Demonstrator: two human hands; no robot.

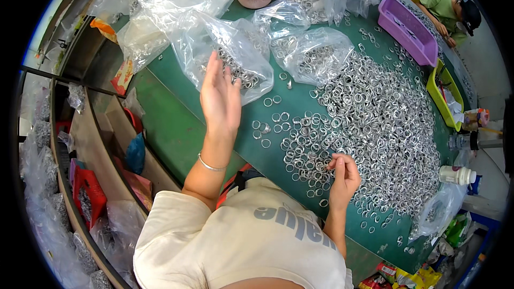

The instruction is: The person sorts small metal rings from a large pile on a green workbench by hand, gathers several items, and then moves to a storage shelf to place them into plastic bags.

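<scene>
A large heap of silver-coloured metal rings spreads over the green tabletop. My right hand is at the heap's near left edge, fingers curled and thumb against them; whatever they hold, if anything, is too small to make out. My left hand is raised with its fingers stretched out, in front of an open clear plastic bag with rings inside. I cannot tell whether it touches the bag. Several loose rings lie between that bag and the heap.
Another clear bag of rings sits behind the heap. A pink basket, a purple bin and a yellow-green tray stand farther back. A white bottle is at right. Shelves line the left. Another person works at far right.
</scene>
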